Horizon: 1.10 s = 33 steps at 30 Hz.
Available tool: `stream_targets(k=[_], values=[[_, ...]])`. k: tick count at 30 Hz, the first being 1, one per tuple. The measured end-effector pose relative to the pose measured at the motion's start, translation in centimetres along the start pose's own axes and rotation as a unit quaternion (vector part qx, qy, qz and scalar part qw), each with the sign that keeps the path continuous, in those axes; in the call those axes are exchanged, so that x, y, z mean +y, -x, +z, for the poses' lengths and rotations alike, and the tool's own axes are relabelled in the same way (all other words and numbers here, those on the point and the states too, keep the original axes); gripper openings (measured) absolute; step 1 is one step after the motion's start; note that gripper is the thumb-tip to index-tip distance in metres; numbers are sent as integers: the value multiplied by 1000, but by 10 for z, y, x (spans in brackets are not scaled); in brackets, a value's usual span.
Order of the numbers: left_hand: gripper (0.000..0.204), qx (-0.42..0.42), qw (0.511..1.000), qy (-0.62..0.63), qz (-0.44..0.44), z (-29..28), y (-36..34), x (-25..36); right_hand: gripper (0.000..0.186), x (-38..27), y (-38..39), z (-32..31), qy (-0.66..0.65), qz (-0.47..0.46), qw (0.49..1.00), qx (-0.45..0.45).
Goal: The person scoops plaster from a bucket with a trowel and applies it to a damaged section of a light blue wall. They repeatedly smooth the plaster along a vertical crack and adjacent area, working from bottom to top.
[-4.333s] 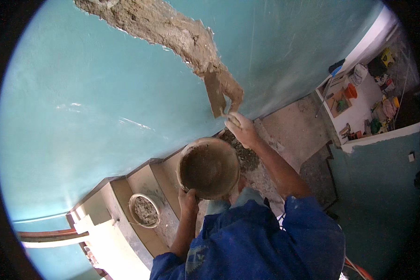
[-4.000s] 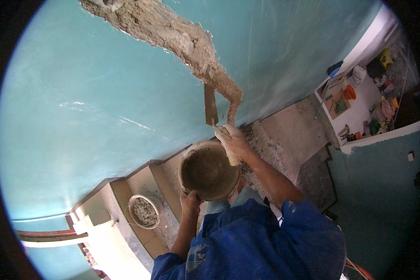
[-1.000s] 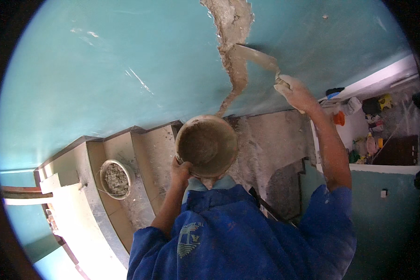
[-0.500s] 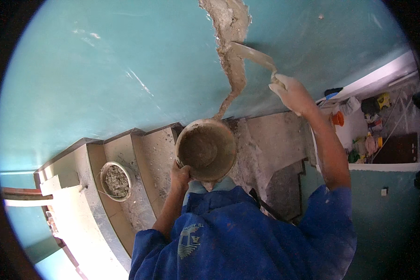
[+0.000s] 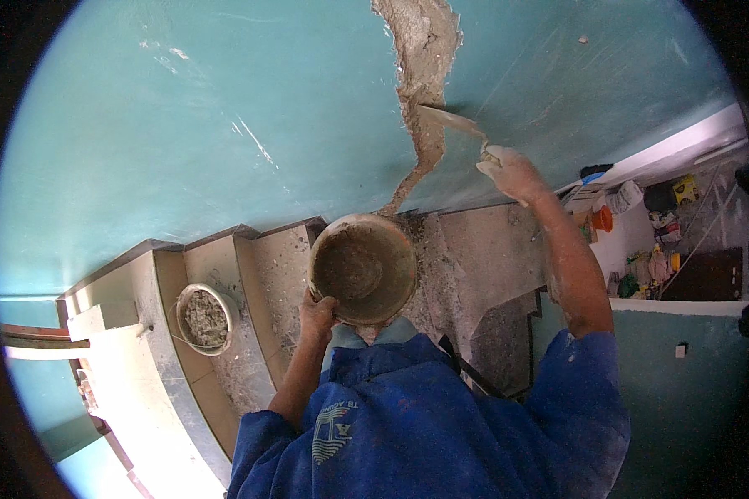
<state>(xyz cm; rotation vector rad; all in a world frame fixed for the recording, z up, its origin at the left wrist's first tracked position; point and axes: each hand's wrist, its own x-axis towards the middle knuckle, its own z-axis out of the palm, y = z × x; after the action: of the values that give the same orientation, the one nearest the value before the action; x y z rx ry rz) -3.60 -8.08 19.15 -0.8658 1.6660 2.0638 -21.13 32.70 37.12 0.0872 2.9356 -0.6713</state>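
My left hand (image 5: 318,318) grips the near-left rim of a round basin (image 5: 404,249), its inside coated with grey-brown mortar. The basin is held just in front of my body, close to the wall's foot. My right hand (image 5: 512,175), dusted pale, is closed round the handle of a trowel (image 5: 453,121). The trowel's blade lies against a rough mortar-filled strip (image 5: 424,79) that runs down the turquoise wall (image 5: 225,166). Its tip meets the strip's lower half. Below it the strip narrows and bends left toward the basin.
On the stairs (image 5: 212,258) to my left stands a bucket (image 5: 205,319) holding lumpy mortar. Debris litters the steps and the landing (image 5: 495,249). At the right, beyond a low wall (image 5: 682,306), lie an orange container (image 5: 602,219) and assorted items on a lower level.
My right hand and the trowel have moved a little lower along the strip. The view has shifted slightly; the basin stays in my left hand.
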Motion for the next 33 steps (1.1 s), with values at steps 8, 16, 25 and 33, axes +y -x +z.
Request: stream_targets(k=[8,16,25,33], values=[[54,-26,999,-10,-27,-1,-9,2,38,-26,31,3,10,49,997,56],[53,-33,999,22,-24,-4,-8,4,43,-46,67,-19,-30,39,993,112],[54,-29,999,10,-9,-13,-14,0,37,-44,48,-15,-60,20,996,54],[55,-17,1000,-9,-11,-17,-15,0,40,-31,45,34,-18,114,993,-17]])
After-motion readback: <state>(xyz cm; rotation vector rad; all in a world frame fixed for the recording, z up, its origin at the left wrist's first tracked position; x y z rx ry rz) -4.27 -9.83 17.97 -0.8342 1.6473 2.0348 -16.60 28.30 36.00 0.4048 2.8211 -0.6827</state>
